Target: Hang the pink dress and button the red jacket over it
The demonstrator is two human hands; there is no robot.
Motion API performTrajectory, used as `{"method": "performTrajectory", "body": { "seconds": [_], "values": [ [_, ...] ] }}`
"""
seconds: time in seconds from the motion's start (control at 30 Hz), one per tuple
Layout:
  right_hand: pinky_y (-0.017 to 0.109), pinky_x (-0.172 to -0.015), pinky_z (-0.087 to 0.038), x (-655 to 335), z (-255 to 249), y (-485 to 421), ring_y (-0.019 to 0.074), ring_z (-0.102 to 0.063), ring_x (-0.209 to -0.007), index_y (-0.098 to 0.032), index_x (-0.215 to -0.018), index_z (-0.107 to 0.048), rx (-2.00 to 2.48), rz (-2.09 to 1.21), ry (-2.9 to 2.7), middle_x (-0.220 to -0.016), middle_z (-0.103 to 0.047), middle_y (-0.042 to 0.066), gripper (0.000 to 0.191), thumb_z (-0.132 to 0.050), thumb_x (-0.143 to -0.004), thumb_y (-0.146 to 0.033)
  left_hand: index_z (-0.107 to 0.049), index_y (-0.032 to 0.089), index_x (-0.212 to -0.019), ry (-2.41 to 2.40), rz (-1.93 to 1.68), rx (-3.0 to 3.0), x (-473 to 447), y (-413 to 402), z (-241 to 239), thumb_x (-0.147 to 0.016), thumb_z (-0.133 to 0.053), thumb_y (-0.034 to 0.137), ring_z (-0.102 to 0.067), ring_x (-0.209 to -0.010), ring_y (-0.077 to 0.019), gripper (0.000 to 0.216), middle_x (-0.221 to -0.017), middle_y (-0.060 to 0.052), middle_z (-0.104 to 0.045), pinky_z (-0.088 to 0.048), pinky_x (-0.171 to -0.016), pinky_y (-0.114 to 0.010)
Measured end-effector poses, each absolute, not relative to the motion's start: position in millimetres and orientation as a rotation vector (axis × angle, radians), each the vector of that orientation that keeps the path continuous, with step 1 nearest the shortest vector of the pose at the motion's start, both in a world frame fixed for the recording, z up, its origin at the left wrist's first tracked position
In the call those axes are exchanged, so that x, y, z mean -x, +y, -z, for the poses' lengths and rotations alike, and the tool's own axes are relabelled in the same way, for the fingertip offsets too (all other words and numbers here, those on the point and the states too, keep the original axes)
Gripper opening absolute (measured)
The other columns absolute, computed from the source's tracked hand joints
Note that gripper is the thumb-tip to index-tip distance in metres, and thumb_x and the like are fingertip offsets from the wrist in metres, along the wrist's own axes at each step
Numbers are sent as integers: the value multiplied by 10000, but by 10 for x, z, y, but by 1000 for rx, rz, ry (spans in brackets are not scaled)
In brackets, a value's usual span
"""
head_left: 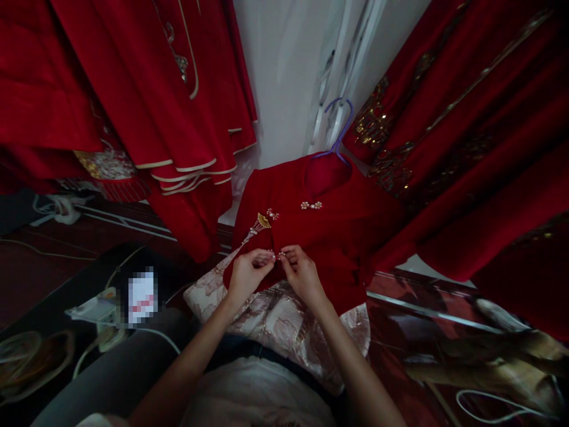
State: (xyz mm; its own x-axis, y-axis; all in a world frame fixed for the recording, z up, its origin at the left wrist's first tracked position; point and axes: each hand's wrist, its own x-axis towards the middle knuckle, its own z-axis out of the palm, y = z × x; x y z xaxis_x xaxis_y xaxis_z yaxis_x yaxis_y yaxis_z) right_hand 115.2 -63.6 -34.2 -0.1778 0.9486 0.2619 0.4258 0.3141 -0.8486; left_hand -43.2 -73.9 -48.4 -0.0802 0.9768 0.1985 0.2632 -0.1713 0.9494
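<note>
A red jacket (297,231) on a purple hanger (338,127) lies across a shiny patterned cushion or cloth (284,320) on the lap. At the jacket's front opening, my left hand (250,270) pinches one half of a small beaded fastener. Close beside it, my right hand (301,273) has thumb and fingers closed on the other half. The fingers partly hide the fastener, and whether its halves are joined cannot be told. Nearer the collar sit a beaded clasp (312,205) and a gold fan-shaped ornament (264,221) with hanging beads.
Red garments with pale edging (178,118) hang at left, and gold-embroidered red garments (444,148) at right. A white cabinet door (284,77) stands behind. On the left are a power strip (93,308) with cables and a blurred-out white item (142,296).
</note>
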Motion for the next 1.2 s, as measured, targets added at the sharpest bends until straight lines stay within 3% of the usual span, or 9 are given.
{"method": "performTrajectory", "body": {
  "seconds": [0.3,0.6,0.8,0.97,1.07,1.13,1.2],
  "values": [
    [265,-715,-525,-1112,356,-659,148,-624,-789,-194,-988,-596,1242,-744,-1722,-921,-654,48,139,-513,-882,-225,-693,161,-897,1344,-1310,-1478,421,-734,559,-740,-684,242,-702,-791,-160,177,-853,-46,-740,-576,-767,-285],
    [263,-711,-532,-1092,354,-691,145,-625,-788,-197,-961,-601,1225,-729,-1721,-922,-656,46,120,-516,-893,-247,-712,153,-874,1415,-1329,-1519,388,-755,457,-719,-650,148,-705,-737,-161,167,-822,-43,-745,-583,-740,-292],
    [269,-708,-549,-1076,373,-681,153,-647,-806,-195,-948,-599,1250,-669,-1721,-920,-657,58,132,-492,-906,-259,-730,199,-880,1438,-1271,-1769,438,-738,435,-791,-629,185,-678,-764,-147,135,-865,-28,-726,-551,-731,-265],
    [199,-385,-474,-1403,68,-635,128,-641,-513,-205,-1033,-573,1320,-966,-1650,-803,-687,28,281,-513,-894,-441,-699,220,-995,1550,-1389,-1876,647,-782,253,-818,-616,205,-626,-795,-126,196,-918,-22,-656,-522,-781,-262],
    [174,-354,-429,-1651,-277,-732,101,-591,-441,-196,-1008,-558,1300,-1011,-1515,-727,-693,22,328,-533,-873,-493,-703,212,-961,1663,-1629,-1771,804,-868,25,-852,-594,252,-609,-785,-119,159,-901,-26,-630,-510,-771,-252],
    [167,-331,-372,-1755,-496,-871,89,-553,-397,-215,-1035,-547,1158,-1401,-1601,-684,-690,2,328,-519,-879,-502,-716,215,-918,1536,-1543,-1853,856,-945,-133,-857,-598,274,-608,-780,-123,146,-877,-29,-639,-504,-743,-246],
    [178,-353,-388,-1789,-638,-1011,86,-542,-393,-225,-987,-590,975,-1848,-1827,-626,-670,-19,286,-557,-862,-480,-732,234,-916,1253,-1144,-2034,843,-1012,-243,-861,-598,281,-615,-755,-123,152,-854,-25,-659,-500,-696,-234]
  ]
}}
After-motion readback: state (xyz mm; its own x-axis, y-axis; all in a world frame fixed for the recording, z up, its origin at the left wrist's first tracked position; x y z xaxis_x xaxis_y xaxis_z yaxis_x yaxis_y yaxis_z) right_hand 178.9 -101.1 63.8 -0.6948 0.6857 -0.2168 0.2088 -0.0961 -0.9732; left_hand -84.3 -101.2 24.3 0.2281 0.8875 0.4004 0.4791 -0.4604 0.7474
